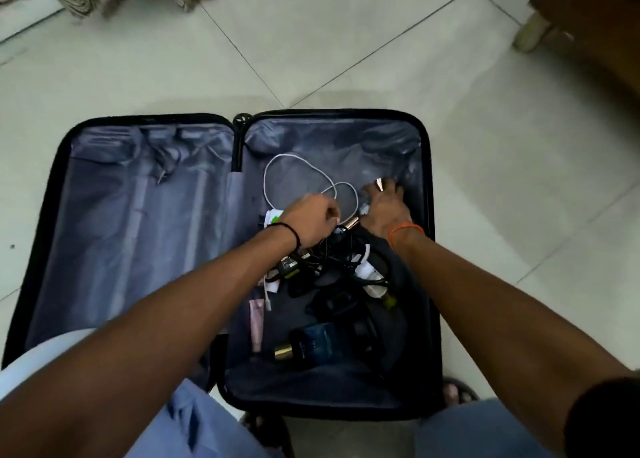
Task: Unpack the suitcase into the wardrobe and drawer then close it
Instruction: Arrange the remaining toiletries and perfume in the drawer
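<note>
We were unpacking the open suitcase [69, 250] at the frame's centre. Our left hand [311, 222] pinched the white cable [277, 167]; our right hand [384, 205] gripped a small shiny item, unclear what. Next, we probably had to free the tangled cables.

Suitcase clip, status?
Left hand pinches white cable. Right hand grips small shiny item, unclear. Suitcase open on floor; tangled black cords remain.
</note>
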